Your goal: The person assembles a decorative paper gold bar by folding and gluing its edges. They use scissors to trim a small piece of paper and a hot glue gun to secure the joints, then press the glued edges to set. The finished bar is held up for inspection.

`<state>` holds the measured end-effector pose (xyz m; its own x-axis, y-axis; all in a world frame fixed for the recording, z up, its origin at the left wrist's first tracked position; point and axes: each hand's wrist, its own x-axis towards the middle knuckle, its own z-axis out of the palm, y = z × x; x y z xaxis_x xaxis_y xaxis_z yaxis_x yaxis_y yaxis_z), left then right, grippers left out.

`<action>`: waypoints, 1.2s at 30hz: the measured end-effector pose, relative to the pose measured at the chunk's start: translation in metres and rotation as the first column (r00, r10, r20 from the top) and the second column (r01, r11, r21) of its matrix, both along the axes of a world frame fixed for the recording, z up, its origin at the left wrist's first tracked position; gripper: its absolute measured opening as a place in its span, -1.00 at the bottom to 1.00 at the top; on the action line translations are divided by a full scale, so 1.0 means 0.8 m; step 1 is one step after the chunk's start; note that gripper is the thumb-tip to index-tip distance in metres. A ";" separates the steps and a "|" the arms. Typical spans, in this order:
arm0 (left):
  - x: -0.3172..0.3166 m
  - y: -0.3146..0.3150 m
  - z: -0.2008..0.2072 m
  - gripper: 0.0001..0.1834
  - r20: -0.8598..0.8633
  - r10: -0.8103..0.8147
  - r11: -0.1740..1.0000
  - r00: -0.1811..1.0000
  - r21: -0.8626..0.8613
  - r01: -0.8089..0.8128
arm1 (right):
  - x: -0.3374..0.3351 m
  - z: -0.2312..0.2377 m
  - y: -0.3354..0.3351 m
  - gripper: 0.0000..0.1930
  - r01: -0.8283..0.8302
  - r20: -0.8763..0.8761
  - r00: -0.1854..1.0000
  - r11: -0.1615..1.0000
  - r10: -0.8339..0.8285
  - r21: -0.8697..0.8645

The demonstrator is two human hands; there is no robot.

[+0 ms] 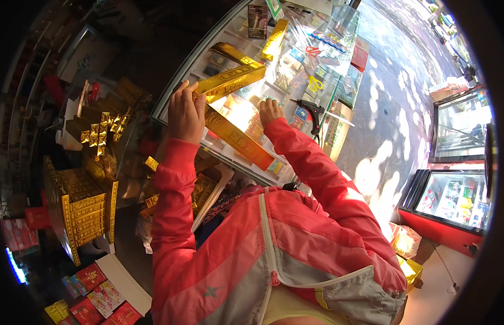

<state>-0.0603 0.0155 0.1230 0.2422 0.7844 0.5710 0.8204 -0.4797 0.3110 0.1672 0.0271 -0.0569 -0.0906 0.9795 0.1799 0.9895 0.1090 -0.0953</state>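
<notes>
My left hand (187, 112) is closed round the near end of a long gold embossed cardboard strip (231, 81), which is tilted above a glass counter (179, 89). Another gold strip (238, 140), turning orange at its right end, slants below it, close to my left wrist. To the right, my right hand (271, 111) has its fingers curled together over the glass; what they hold, if anything, is too small to make out. Two more gold pieces lie beyond, a folded one (225, 50) and an upright one (275, 39). A black glue gun (312, 112) rests right of my right hand.
Yellow scissors (315, 83) and red scissors (313, 51) lie on the counter. At left stands a gold tiered cardboard structure (84, 203), with red boxes (91, 276) below it. A glass-topped freezer (452, 197) is at far right, beside sunlit pavement (390, 81).
</notes>
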 end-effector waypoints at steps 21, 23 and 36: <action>0.036 -0.011 0.004 -0.53 -0.269 0.153 0.988 0.951 0.009 -0.156 | 0.012 0.018 -0.001 -0.68 -0.067 -0.446 0.886 0.916 -0.128 -0.396; 0.039 -0.007 0.002 -0.55 -0.290 0.200 0.979 0.936 0.032 -0.199 | 0.017 0.027 -0.011 -0.73 -0.073 -0.508 0.859 0.965 -0.067 -0.252; 0.039 0.053 -0.003 -0.60 -0.247 0.178 0.984 0.953 0.049 -0.172 | 0.150 0.171 -0.050 -0.87 0.170 -0.716 0.689 0.935 0.112 0.310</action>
<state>-0.0291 0.0582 0.1207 0.2397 0.8126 0.5312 0.9420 -0.3270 0.0752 0.2874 -0.0127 0.0797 0.2307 0.8457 0.4811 0.6334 0.2448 -0.7341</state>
